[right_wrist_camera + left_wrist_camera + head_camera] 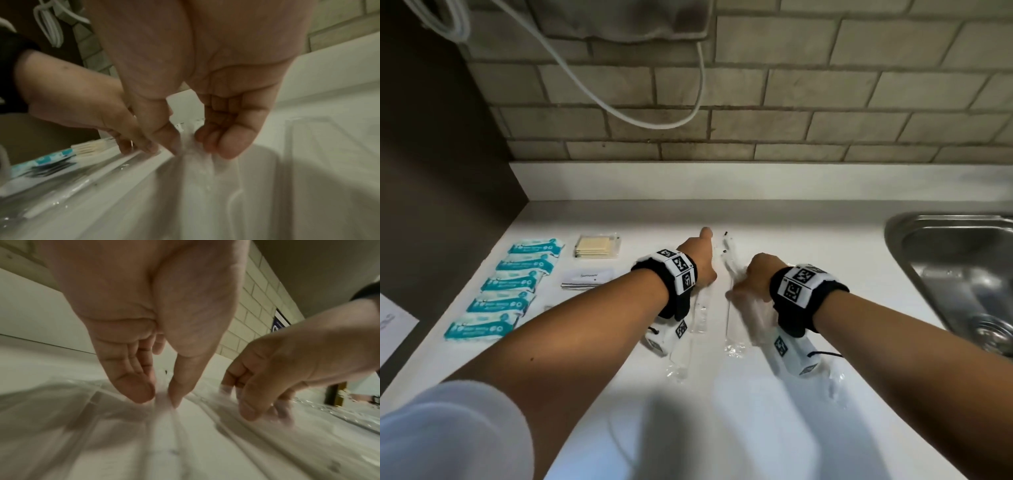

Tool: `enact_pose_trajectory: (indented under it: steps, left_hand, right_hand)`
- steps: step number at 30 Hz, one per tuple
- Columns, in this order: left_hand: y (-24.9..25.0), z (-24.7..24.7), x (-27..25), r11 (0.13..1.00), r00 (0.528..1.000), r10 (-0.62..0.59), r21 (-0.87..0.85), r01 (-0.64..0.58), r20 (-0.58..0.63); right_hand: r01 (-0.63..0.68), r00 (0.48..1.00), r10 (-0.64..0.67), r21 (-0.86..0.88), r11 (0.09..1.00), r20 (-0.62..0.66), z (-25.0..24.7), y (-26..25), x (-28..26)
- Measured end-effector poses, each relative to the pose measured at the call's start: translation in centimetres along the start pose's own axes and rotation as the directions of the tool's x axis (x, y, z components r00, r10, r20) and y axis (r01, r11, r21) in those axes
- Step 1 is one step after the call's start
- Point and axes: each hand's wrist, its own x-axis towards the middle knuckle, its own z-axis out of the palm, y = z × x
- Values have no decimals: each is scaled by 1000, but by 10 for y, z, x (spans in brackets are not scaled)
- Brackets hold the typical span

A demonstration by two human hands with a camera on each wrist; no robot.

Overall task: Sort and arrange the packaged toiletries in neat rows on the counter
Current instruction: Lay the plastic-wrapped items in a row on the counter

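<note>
Several long toothbrushes in clear wrappers (732, 329) lie side by side in the middle of the white counter (825, 233). My left hand (705, 250) reaches over them; in the left wrist view its thumb and fingers (141, 391) pinch one wrapped toothbrush (164, 418) against the counter. My right hand (739, 287) is just to the right, and the right wrist view shows its thumb and fingers pinching a crinkled clear wrapper (197, 170), which is blurred. A column of teal packets (510, 291) lies at the left.
A yellowish flat pack (595, 246) and a stack of white sachets (585, 279) lie between the teal packets and my left arm. A steel sink (914, 240) opens at the right. A paper sheet (393, 322) is at the far left, and a white cable (654, 120) hangs on the brick wall.
</note>
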Motion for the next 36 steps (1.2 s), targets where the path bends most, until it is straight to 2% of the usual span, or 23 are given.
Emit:
enact_pose_trajectory:
  steps: [4,7,11,13,17,19,21,23,25,27,28,31,36]
  left_hand:
    - [1,-3,-1,990,999,-35,-135,30,-32]
    - [3,-8,-7,973,993,-27,-229,-1,-118]
    - [15,-16,-24,932,964,3,-348,-99,-267]
    - [24,-19,-32,908,948,20,-391,-150,-319]
    - [39,-17,-42,892,934,88,-389,-229,-347]
    - [48,-10,-47,891,936,120,-380,-249,-331]
    - [58,3,-51,878,950,172,-396,-267,-260]
    - [69,19,-53,874,957,229,-395,-282,-175]
    - [82,31,-53,883,957,251,-370,-288,-146]
    - [97,41,-54,883,961,248,-380,-276,-123]
    - [104,46,-56,888,966,242,-381,-259,-95]
    - [121,63,-61,927,975,220,-316,-203,21]
    - [144,79,-64,963,975,212,-186,-196,71]
  right_hand:
    - [3,1000,-3,14,1000,-23,-4,9,2]
    - [-6,998,9,48,999,-64,-1,18,0]
    - [76,996,-81,122,990,34,-16,34,-1]
    - [104,994,-108,301,948,-2,-30,43,-2]
    - [199,978,-119,586,786,-173,-60,59,-5]
    - [215,968,-69,660,720,-240,-74,72,-13]
    - [205,962,-33,643,738,-270,-80,89,-25]
    - [152,977,-39,552,820,-211,-75,107,-41]
    - [77,994,-40,384,920,-102,-59,123,-55]
    - [8,997,9,218,976,-78,-39,139,-64]
    - [-34,995,52,192,981,-89,-31,147,-66]
    - [-129,985,156,305,944,-66,-16,168,-68]
    - [-216,962,245,217,952,-117,-14,177,-76]
